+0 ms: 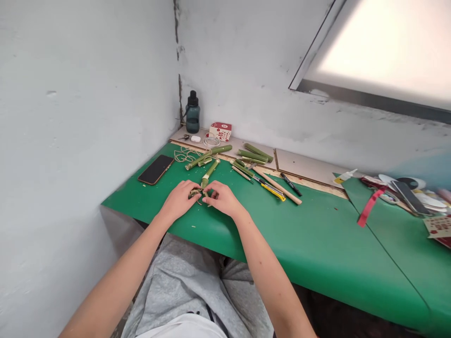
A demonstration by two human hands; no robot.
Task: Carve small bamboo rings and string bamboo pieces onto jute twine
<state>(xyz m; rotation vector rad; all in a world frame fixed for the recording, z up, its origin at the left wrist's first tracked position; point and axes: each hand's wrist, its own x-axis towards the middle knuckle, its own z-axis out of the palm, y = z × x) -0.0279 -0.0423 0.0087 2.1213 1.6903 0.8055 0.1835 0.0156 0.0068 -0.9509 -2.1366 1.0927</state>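
My left hand (179,201) is closed over a small, pale-edged bamboo piece (194,192) low on the green table. Close beside it, the bent fingers of my right hand (223,198) pinch what looks like a thin string (207,196); the fingers partly cover it. A green bamboo tube (210,172) with a pale band points away from between both hands, its near end at the fingertips. Behind it lie a longer bamboo tube (211,156) and a loose tangle of twine (185,155).
Left is a phone (156,169). Right are a yellow utility knife (272,190), a wooden-handled hammer (278,184), a black marker (291,184) and cut bamboo pieces (254,156). A water bottle (192,112) and patterned box (221,131) stand behind; a red ribbon (371,206) lies far right.
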